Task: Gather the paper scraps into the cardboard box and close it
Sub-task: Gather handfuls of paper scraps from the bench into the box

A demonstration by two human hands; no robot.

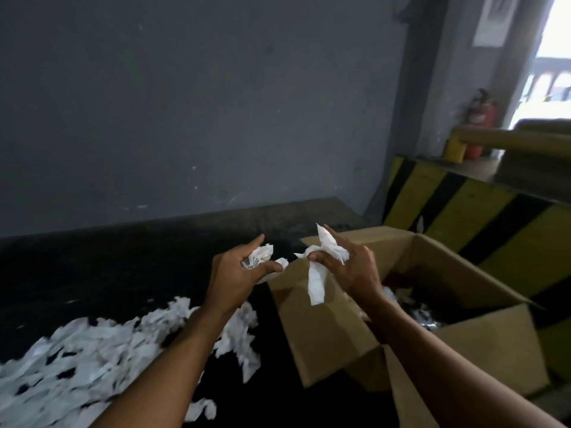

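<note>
A brown cardboard box [482,338] stands open at the right, flaps out, with some white scraps inside [401,296]. My left hand [234,273] is raised left of the box and grips a crumpled wad of white paper scraps [258,256]. My right hand [355,267] hovers over the box's near left flap [321,329] and pinches a longer white scrap [318,279] that hangs down. A wide pile of white paper scraps [92,353] lies on the dark floor at the lower left.
A grey wall [200,103] rises behind. A yellow-and-black striped barrier [463,208] runs behind the box at the right. A red fire extinguisher [482,114] hangs near a bright doorway at the far right. One loose scrap [202,409] lies near my left forearm.
</note>
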